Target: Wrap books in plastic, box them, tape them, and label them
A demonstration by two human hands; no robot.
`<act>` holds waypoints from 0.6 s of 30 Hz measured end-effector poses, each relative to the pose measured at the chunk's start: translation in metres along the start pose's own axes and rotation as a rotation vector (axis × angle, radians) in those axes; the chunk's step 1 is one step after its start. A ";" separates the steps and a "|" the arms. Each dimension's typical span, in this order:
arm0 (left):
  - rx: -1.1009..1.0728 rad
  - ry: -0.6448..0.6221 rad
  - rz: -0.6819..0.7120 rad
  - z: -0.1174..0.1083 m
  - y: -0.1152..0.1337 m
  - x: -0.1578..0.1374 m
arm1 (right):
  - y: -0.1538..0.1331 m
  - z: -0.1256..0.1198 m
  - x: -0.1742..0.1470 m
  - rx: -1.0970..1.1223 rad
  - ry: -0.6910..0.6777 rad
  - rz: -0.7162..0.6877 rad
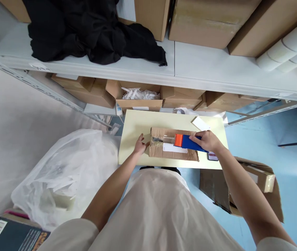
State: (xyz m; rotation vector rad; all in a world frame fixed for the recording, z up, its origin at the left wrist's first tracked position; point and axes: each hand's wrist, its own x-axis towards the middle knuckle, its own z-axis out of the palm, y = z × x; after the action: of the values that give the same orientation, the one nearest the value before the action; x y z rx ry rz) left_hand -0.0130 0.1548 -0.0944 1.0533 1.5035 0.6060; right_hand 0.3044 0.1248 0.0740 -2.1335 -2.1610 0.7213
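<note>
A flat brown cardboard box (154,151) with a white label (173,148) lies on a pale yellow table (135,122). My right hand (206,141) is closed around a blue tape dispenser (191,143) with an orange front part. The dispenser's front is over the middle of the box top, along a shiny strip that looks like tape. At the box's left end, my left hand (141,145) is open, fingers apart, with the thumb close to or touching the box edge. A dark patch shows on the box top near that end.
A white card (200,124) and a phone (212,156) lie on the table's right side. Behind stands a shelf (205,64) with boxes, black cloth (93,31) and white rolls (286,48). A large plastic bag (70,167) is at left; an open carton (216,184) sits at right.
</note>
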 end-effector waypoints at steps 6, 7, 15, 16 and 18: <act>0.293 -0.134 0.411 -0.023 0.045 -0.017 | -0.008 -0.002 0.001 -0.042 -0.030 0.041; 0.468 -0.232 0.580 -0.023 0.060 -0.020 | -0.010 -0.003 0.002 -0.046 -0.040 0.042; 1.075 -0.489 0.826 0.013 0.105 -0.026 | -0.007 -0.007 0.004 -0.082 -0.053 0.018; 1.109 -0.478 0.819 0.013 0.103 -0.026 | -0.005 -0.008 0.002 -0.078 -0.053 0.013; 1.161 -0.462 0.818 0.011 0.100 -0.026 | 0.001 -0.009 -0.001 -0.062 -0.060 -0.006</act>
State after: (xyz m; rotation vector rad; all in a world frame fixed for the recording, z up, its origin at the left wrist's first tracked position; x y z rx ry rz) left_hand 0.0247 0.1769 0.0001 2.5500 0.8849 -0.0870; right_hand 0.3085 0.1267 0.0817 -2.1604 -2.2472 0.7369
